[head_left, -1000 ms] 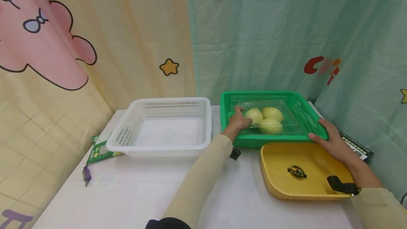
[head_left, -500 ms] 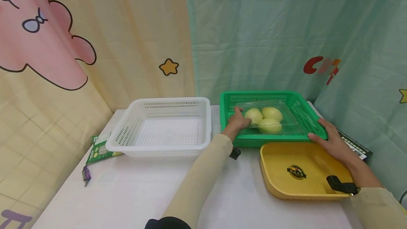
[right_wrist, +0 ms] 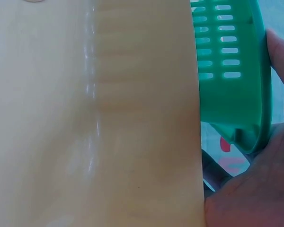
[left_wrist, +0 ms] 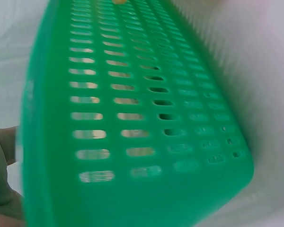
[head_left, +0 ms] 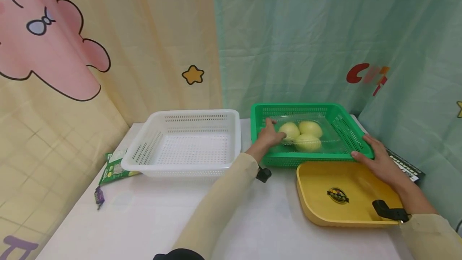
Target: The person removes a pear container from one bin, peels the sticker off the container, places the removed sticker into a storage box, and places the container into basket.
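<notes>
A clear plastic box [head_left: 330, 144] with three pale yellow-green round fruits [head_left: 307, 143] lies inside the green basket [head_left: 263, 159]. At the box's left end, my left hand [head_left: 268, 135] holds it with thumb and fingers; part of the grip is hidden. In the left wrist view the slotted wall of the green basket [left_wrist: 132, 189] hides most of this hand. My right hand [head_left: 379, 159] grips the basket's front right corner, thumb at the front and fingers over the side. That corner and the right hand [right_wrist: 255, 189] also appear in the right wrist view.
A yellow tray [head_left: 310, 212] stands just in front of the green basket. Left of it stands a white basket [head_left: 180, 168]. A green snack bag [head_left: 116, 171] and a small purple packet [head_left: 99, 196] lie at the table's left edge. A black keyboard-like object [head_left: 406, 165] is at right.
My left hand and forearm have shifted slightly left. The box, both baskets and my right hand stay put; the view has tilted a little.
</notes>
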`<control>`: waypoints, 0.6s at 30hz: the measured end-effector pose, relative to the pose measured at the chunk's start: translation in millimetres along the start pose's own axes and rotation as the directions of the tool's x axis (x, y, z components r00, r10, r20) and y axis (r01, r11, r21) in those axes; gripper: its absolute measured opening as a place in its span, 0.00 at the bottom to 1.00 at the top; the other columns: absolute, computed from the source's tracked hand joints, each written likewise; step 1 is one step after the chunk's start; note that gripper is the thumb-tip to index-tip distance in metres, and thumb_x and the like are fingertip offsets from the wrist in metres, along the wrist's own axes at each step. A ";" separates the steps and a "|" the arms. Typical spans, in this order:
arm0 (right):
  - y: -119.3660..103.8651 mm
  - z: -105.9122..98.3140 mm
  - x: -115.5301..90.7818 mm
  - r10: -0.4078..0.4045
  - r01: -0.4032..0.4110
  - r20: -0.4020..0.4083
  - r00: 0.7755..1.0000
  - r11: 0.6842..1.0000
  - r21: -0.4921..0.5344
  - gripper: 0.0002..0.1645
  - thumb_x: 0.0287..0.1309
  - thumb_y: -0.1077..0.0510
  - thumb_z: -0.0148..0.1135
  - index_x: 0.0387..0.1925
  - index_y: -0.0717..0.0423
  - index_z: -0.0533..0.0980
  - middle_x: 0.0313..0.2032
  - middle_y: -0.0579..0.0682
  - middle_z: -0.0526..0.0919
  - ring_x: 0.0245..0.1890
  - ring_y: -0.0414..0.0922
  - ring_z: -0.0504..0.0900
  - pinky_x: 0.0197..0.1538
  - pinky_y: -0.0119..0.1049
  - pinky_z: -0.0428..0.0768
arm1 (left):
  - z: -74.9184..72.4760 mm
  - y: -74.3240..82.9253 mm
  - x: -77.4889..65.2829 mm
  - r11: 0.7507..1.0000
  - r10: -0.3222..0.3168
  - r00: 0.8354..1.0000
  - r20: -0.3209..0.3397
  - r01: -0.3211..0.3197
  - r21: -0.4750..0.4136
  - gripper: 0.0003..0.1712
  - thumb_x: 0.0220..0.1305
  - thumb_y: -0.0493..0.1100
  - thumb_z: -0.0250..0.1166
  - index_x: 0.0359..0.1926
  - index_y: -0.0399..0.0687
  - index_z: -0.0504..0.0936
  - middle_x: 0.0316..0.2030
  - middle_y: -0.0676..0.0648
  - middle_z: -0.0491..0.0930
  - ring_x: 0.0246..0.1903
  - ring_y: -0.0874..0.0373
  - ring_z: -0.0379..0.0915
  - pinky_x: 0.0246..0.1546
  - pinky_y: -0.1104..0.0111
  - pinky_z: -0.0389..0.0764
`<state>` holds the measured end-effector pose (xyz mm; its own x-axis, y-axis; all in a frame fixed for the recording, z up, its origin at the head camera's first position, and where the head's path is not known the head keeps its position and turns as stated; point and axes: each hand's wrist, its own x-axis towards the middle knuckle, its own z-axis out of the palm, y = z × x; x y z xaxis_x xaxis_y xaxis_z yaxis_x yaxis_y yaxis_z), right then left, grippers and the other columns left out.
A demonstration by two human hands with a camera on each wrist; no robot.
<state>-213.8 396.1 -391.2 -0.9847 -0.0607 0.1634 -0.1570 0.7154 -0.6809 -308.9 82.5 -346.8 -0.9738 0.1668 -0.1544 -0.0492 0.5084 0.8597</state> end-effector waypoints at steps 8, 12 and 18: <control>-1.7 -1.1 0.4 0.022 -0.022 0.001 1.000 1.000 0.008 0.49 0.67 0.47 0.49 0.73 0.61 0.33 0.70 0.72 0.29 0.67 0.76 0.36 0.59 0.75 0.43 | -14.8 -1.2 -21.6 0.993 0.097 0.995 0.032 -0.095 -0.072 0.29 0.63 0.46 0.60 0.62 0.54 0.58 0.51 0.38 0.73 0.34 0.54 0.66 0.36 0.63 0.70; -3.3 -0.8 0.5 0.027 -0.027 -0.006 1.000 1.000 0.000 0.49 0.67 0.46 0.49 0.72 0.63 0.34 0.70 0.73 0.30 0.66 0.76 0.37 0.59 0.75 0.44 | -25.4 -3.7 -36.6 0.986 0.144 0.987 0.065 -0.138 -0.095 0.31 0.63 0.48 0.60 0.63 0.54 0.57 0.61 0.35 0.67 0.51 0.49 0.69 0.51 0.57 0.73; -7.4 -1.6 -1.3 0.030 -0.030 -0.014 0.999 0.999 -0.045 0.49 0.67 0.45 0.49 0.72 0.66 0.36 0.70 0.74 0.33 0.66 0.77 0.39 0.58 0.75 0.45 | -43.5 -8.6 -58.5 0.983 0.167 0.977 0.129 -0.154 -0.103 0.32 0.64 0.51 0.59 0.65 0.57 0.56 0.70 0.37 0.57 0.67 0.42 0.59 0.62 0.50 0.68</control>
<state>-211.3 392.0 -385.2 -0.9878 -0.0297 0.1530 -0.1236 0.7475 -0.6527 -261.2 31.6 -323.9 -0.9314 0.3573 -0.0702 0.0792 0.3870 0.9187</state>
